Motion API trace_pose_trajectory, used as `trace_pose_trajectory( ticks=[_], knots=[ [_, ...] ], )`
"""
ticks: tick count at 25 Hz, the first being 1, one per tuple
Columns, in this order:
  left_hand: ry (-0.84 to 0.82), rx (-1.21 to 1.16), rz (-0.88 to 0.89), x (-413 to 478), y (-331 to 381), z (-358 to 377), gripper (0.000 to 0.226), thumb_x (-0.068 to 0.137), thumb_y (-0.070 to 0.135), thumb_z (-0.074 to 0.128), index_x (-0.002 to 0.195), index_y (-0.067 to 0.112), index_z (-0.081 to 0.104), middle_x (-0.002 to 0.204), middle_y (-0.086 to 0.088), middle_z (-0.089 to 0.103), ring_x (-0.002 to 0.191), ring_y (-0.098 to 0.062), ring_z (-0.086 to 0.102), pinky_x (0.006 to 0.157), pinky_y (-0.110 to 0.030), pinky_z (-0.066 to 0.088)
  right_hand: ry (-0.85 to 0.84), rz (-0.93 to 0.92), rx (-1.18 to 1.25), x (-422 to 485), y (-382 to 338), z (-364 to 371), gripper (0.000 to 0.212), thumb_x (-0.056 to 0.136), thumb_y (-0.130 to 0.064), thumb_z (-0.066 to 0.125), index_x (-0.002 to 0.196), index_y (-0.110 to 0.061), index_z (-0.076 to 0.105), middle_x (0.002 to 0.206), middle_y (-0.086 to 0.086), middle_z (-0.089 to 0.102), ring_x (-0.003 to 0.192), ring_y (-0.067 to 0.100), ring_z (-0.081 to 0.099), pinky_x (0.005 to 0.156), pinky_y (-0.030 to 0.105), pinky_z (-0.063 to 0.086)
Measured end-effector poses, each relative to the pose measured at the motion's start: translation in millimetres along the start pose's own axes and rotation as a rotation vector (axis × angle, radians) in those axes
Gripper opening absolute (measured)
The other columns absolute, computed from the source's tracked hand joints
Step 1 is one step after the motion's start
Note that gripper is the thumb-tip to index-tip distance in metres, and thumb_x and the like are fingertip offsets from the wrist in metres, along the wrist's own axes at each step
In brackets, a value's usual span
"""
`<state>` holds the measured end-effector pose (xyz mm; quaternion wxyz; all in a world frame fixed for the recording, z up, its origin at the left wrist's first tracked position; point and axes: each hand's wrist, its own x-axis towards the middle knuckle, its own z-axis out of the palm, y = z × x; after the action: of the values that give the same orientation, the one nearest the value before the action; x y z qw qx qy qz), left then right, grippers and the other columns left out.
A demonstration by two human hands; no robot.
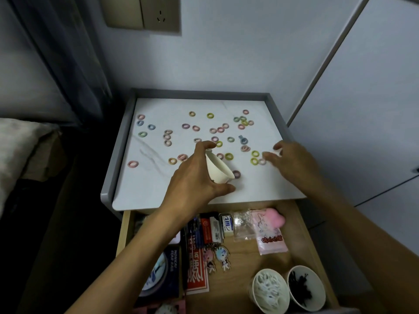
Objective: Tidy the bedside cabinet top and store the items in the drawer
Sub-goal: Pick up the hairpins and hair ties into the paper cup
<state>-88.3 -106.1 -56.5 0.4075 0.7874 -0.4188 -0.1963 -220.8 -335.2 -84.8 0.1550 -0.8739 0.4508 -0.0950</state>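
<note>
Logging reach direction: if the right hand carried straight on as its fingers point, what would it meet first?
Probably the pale ring just ahead of the right hand, then the yellow-green rings; contact unclear.

In your open drawer, a small white box carries the blue letters "AiB". The dark blue box at the drawer's left reads "HONKAI STAR RAIL" down its edge. The red packet and the pink packet bear large characters, too blurred for you to read.
</note>
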Motion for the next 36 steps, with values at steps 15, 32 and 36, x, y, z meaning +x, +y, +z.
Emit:
trace_pose_trajectory(
  ticks=[15,32,36],
  knots=[
    [-0.017,0.063,0.006,2,-3,2,0.094,0.067,0.04,0.086,0.141,0.034,0.029,0.129,0.005,0.054,0.098,-0.01,0.045,0.074,-0.024,0.038,0.05,-0.148,0.19,7,0,15,0.004,0.084,-0.012,0.073,0.084,-0.011,0.069,0.08,0.004,0.068,0.066,0.006,0.055,0.059,0.02,0.041],
    [0.01,0.049,-0.014,2,-2,-2,0.092,0.067,0.038,0.086,0.14,0.032,0.031,0.12,0.007,0.053,0.097,-0.011,0.043,0.075,-0.025,0.037,-0.133,-0.082,0.24,11,-23,8,0.058,0.08,-0.028,0.077,0.131,-0.016,0.053,0.126,0.008,0.054,0.104,0.019,0.057,0.084,0.029,0.046],
    [0.031,0.018,-0.005,3,-3,-6,0.091,0.066,0.039,0.086,0.138,0.032,0.032,0.12,0.008,0.055,0.1,-0.016,0.054,0.079,-0.032,0.049,-0.186,-0.16,0.207,20,-10,35,0.06,0.074,-0.025,0.083,0.126,-0.016,0.056,0.126,0.009,0.048,0.091,0.011,0.052,0.079,0.017,0.039]
  ],
)
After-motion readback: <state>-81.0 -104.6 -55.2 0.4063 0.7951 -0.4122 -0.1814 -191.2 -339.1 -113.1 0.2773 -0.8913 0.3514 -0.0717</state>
